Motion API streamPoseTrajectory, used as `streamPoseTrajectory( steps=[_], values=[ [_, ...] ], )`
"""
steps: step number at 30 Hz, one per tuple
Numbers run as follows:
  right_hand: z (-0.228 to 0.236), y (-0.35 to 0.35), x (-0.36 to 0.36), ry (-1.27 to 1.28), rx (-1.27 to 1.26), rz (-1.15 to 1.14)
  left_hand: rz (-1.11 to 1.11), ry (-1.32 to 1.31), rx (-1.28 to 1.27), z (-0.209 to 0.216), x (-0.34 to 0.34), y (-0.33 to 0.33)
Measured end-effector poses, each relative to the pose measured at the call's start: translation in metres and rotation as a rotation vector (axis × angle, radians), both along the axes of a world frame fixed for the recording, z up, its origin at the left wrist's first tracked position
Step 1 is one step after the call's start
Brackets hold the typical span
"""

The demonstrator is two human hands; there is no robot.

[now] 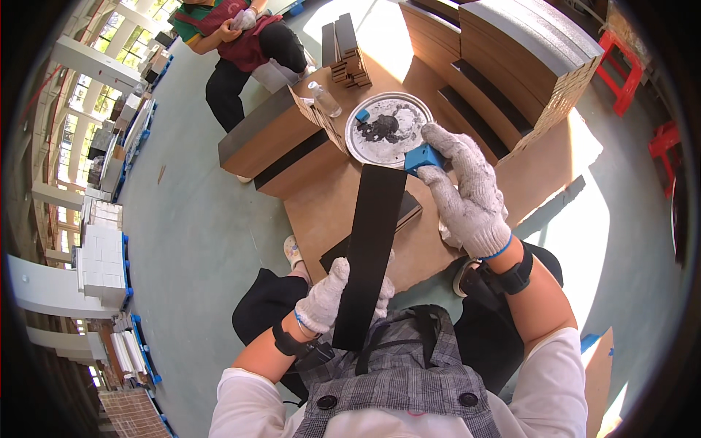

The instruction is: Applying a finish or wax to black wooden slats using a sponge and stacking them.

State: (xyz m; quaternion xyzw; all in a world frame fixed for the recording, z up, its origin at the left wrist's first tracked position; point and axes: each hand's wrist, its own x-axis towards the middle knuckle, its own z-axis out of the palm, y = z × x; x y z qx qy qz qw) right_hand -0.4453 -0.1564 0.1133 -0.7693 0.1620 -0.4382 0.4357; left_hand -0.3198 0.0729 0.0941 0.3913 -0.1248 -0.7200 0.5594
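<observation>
My gloved left hand [321,301] is wrapped round the lower part of a long flat black strip [374,241], tilted in front of my lap. In my gloved right hand [471,193], thumb and fingers pinch a blue block [421,158], perhaps a sponge. The block is at the near right rim of a round white tray [372,155], close to the strip's far end but apart from it. Dark paste [383,129] is smeared over the tray, and a smaller blue piece [362,115] lies in it. Under the held strip, more dark strips [409,209] rest on brown cardboard.
Stacked dark-topped brown boards [285,146] stand left of the tray, with a clear bottle [325,100] beside them. Taller stacks [504,44] rise at the right. Another person [241,51] sits at the far left. Red stools [621,73] stand at the far right.
</observation>
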Motion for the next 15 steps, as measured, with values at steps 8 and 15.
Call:
streamPoseTrajectory(
  steps=[8,15],
  values=[
    [0.0086,0.0007,-0.0037,-0.063,-0.206,-0.068,-0.016,0.029,-0.020,-0.0021,0.0026,0.0012],
    [0.0075,-0.0009,-0.0036,-0.017,-0.302,-0.091,-0.023,-0.009,-0.044,-0.0026,-0.0003,0.0034]
  ],
)
